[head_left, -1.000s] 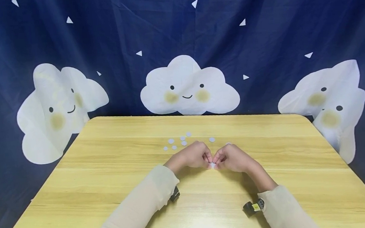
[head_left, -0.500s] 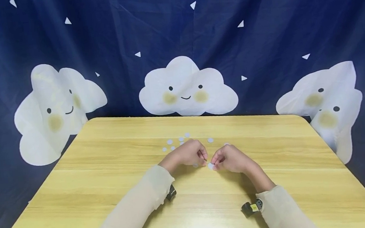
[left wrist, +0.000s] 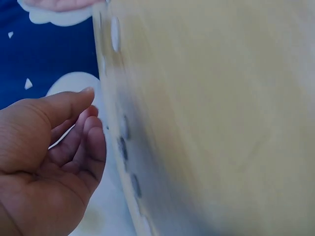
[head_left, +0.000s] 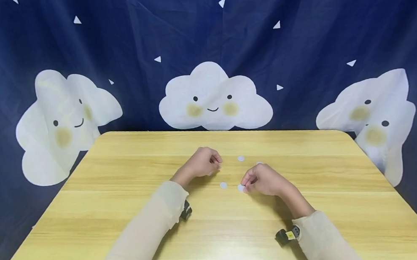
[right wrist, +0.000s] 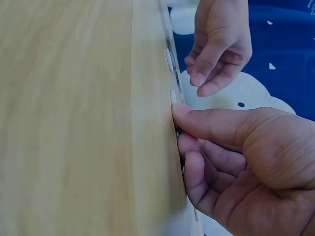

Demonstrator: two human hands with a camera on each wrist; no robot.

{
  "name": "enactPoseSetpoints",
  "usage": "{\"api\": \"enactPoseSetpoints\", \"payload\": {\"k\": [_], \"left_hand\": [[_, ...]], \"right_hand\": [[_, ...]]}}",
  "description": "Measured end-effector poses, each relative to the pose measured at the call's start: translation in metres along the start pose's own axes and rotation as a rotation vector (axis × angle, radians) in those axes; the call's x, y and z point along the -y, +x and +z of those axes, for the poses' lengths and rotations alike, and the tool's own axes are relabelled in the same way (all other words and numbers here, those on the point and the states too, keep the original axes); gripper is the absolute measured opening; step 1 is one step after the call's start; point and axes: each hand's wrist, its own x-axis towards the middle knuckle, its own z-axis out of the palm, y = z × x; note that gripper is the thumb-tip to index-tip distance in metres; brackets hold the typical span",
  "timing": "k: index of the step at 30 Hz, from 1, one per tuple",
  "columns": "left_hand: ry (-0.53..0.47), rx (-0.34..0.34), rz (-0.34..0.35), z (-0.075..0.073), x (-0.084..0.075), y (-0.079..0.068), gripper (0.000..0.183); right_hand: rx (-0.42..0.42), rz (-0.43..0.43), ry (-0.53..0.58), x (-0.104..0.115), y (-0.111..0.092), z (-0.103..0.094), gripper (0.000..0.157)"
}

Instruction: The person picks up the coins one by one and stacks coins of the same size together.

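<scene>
My left hand [head_left: 201,162] hovers over the back middle of the table, fingers loosely bent. In the left wrist view a gap shows between its thumb [left wrist: 74,104] and fingers, with nothing held. A small white disc [head_left: 209,173] peeks out below this hand; other discs behind it are hidden in the head view. My right hand [head_left: 265,180] rests low at the table and pinches the edge of a flat white disc [head_left: 240,187] between thumb and fingertips. Another white disc [head_left: 223,185] lies just left of that one, apart from both hands.
Further back lie a white disc [head_left: 240,158] and one partly hidden behind the right hand [head_left: 259,163]. Several discs, such as a grey-looking disc [left wrist: 136,185], show edge-on in the left wrist view. The wooden table [head_left: 127,155] ends at a blue cloud-patterned curtain [head_left: 197,25].
My left hand has left the disc beside the right hand and moved left and back, uncovering a disc to its left and covering the back-left group. The right hand stays at its disc.
</scene>
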Motion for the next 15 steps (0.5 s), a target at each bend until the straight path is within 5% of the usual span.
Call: {"api": "enactPoseSetpoints", "payload": {"k": [15], "left_hand": [[-0.026, -0.113, -0.161, -0.019, 0.037, 0.010, 0.011]], "right_hand": [[0.006, 0.027, 0.019, 0.001, 0.000, 0.000, 0.007]]}}
